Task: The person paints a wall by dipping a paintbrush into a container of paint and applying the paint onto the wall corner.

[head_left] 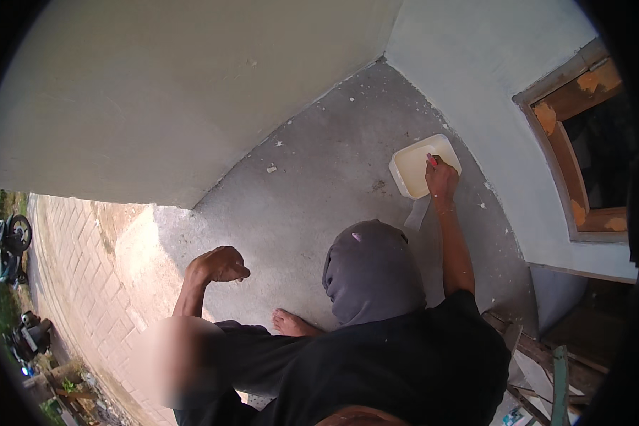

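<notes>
My right hand reaches forward over a cream-coloured rectangular tub on the grey floor. Its fingers are closed around a tool with a red handle; the tool's working end is hidden in the tub. A pale, whitish content covers the tub's bottom. Off to the left, my left hand hangs above the floor with its fingers curled in, and nothing shows in it. Between my arms is a rounded form under grey cloth, beside a bare foot.
Walls meet in a corner ahead. A wooden window frame with orange patches is on the right, above timber pieces. White specks dot the floor. A paved path and a parked motorbike lie left.
</notes>
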A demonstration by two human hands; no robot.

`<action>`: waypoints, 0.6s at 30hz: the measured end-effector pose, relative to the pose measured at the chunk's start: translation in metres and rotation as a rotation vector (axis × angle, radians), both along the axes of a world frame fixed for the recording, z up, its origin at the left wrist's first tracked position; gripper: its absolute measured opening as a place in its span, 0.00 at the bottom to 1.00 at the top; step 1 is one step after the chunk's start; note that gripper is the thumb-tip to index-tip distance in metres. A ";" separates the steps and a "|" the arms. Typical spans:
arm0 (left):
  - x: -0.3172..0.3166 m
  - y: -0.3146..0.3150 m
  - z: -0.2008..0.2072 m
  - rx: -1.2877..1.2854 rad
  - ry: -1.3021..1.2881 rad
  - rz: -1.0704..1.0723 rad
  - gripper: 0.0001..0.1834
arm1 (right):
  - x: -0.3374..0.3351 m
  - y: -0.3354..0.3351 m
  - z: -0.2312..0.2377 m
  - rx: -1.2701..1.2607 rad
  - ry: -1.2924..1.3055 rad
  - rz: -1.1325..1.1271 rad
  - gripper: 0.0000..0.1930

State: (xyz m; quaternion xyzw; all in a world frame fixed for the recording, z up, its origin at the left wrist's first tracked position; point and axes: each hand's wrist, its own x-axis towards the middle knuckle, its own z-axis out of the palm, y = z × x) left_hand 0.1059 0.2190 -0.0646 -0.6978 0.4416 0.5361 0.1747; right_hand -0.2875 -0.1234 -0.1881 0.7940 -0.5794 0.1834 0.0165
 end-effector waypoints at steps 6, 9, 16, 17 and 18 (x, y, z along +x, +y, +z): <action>0.010 0.015 -0.012 -0.048 0.014 0.051 0.18 | 0.012 0.021 -0.014 0.059 -0.021 0.205 0.08; -0.002 0.000 -0.004 -0.024 0.010 0.004 0.18 | 0.000 0.017 0.006 0.002 -0.121 0.229 0.08; 0.004 0.006 0.000 -0.066 -0.022 0.011 0.16 | -0.013 -0.040 0.018 -0.063 -0.022 0.119 0.10; 0.013 0.018 -0.001 -0.055 0.000 0.030 0.16 | -0.001 -0.040 0.017 -0.082 0.019 0.137 0.10; 0.020 0.028 -0.002 -0.042 0.003 0.074 0.16 | 0.002 -0.039 0.013 -0.104 -0.045 0.237 0.10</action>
